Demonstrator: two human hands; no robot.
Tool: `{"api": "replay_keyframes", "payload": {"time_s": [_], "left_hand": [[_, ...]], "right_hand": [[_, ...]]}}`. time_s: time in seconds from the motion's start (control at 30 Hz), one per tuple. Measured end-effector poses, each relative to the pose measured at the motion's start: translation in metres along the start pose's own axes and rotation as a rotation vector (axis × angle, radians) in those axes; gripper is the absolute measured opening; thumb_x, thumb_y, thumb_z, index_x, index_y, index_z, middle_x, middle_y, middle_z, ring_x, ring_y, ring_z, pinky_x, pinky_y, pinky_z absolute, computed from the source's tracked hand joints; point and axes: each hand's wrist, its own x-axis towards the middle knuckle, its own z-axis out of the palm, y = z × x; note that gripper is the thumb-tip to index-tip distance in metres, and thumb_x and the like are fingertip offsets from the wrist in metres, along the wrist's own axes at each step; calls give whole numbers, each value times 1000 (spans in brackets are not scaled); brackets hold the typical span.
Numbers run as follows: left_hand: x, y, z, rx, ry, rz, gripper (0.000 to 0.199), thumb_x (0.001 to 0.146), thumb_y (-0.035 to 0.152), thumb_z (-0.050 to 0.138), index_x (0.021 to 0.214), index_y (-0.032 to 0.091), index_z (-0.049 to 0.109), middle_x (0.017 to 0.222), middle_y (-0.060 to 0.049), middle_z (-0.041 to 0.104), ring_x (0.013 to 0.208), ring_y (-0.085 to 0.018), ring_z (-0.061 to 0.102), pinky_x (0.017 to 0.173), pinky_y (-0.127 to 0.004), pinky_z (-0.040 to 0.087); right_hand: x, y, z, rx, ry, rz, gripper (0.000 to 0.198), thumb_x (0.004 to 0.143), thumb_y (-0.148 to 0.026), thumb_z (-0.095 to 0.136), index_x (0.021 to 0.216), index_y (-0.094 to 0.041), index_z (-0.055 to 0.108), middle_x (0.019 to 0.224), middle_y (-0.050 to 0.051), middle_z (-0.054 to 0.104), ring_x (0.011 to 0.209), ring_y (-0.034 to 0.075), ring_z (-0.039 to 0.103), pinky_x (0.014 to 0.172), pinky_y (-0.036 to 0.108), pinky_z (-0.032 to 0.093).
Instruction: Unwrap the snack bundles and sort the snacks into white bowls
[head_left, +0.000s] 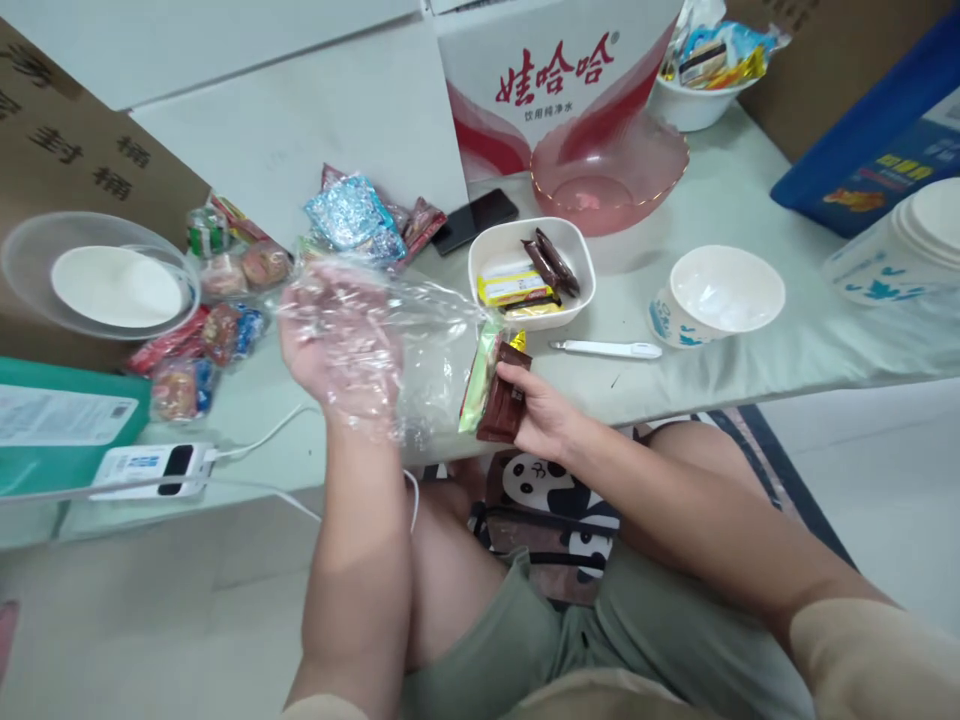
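Crinkled film of a clear plastic bag (pixel 431 350) covers my left hand (pixel 337 335). Its fingers look curled into the film, which stretches right toward my other hand; whether the hand is inside the bag or behind it, I cannot tell. My right hand (pixel 544 410) pinches a dark brown snack packet (pixel 504 395) at the bag's right end. Against that packet lies a light green packet (pixel 478 378), with a bit of yellow wrapper showing above. Just behind, a white square bowl (pixel 480 245) holds yellow packets (pixel 514 288) and brown-wrapped sticks (pixel 553 262).
A white-handled cutter (pixel 607 349) lies near a paper cup (pixel 724 290). Farther back are a pink bowl (pixel 607 190), a black phone (pixel 480 220) and piled snack packets (pixel 352 220). A power bank (pixel 154 470) with white cables sits at the left front edge.
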Motion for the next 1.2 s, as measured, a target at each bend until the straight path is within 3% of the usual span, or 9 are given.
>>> {"api": "replay_keyframes", "payload": {"time_s": [0.1,0.27,0.33,0.43,0.63,0.77,0.93,1.07,1.2], "left_hand": [[12,-15,-24,-331,108,29,30,76,55,66,93,31,61,101,4,71,114,-14,54,56,-23,41],[14,-32,-29,-506,138,-85,19,74,45,66,81,29,57,86,7,72,95,-9,57,44,-22,27],[10,-34,-18,-482,175,-132,24,74,53,61,84,30,58,93,7,73,93,-11,55,45,-25,26],[1,-30,0,-329,103,-204,28,74,56,59,85,31,60,108,5,74,91,-15,51,49,-30,24],[-16,-11,10,-53,-30,-103,52,78,75,46,102,33,65,116,-4,71,100,-22,52,56,-35,31],[-12,-10,-7,12,-34,-18,59,83,79,37,103,31,65,103,-8,73,96,-22,53,55,-34,32],[0,-25,-52,-243,-28,69,39,82,67,58,93,30,65,72,-2,65,67,-13,52,47,-30,22],[4,-32,-75,-441,121,228,23,80,44,76,89,29,61,60,7,56,54,-6,45,42,-24,19],[3,-31,-76,-457,205,207,28,77,44,80,84,28,59,55,7,47,49,-6,41,39,-25,15]], "right_hand": [[-3,-10,-1,28,39,-37,23,79,-20,76,99,-23,66,79,-3,77,71,17,74,83,38,63],[0,-10,1,79,68,21,19,85,-20,70,101,-27,65,78,-5,75,69,17,72,71,36,63],[3,-3,3,72,14,72,17,87,-23,67,103,-28,64,88,-3,77,73,18,73,69,37,63],[4,7,5,57,-75,118,23,88,-25,66,109,-31,61,98,-1,78,77,19,74,68,39,63],[2,16,1,-44,-307,201,37,85,-27,68,120,-32,56,89,-5,76,72,18,73,77,42,63],[2,17,-5,-88,-471,254,49,77,-33,79,120,-30,55,99,-2,77,80,20,76,73,39,63],[-1,15,-14,-154,-544,317,59,70,-36,87,120,-28,56,114,3,76,90,22,77,73,35,62],[-7,12,-22,-215,-530,320,60,72,-35,86,123,-27,55,132,8,70,88,20,77,73,33,61],[-8,6,-28,-225,-477,326,64,69,-37,89,123,-27,56,133,9,70,79,16,74,71,31,59]]}}
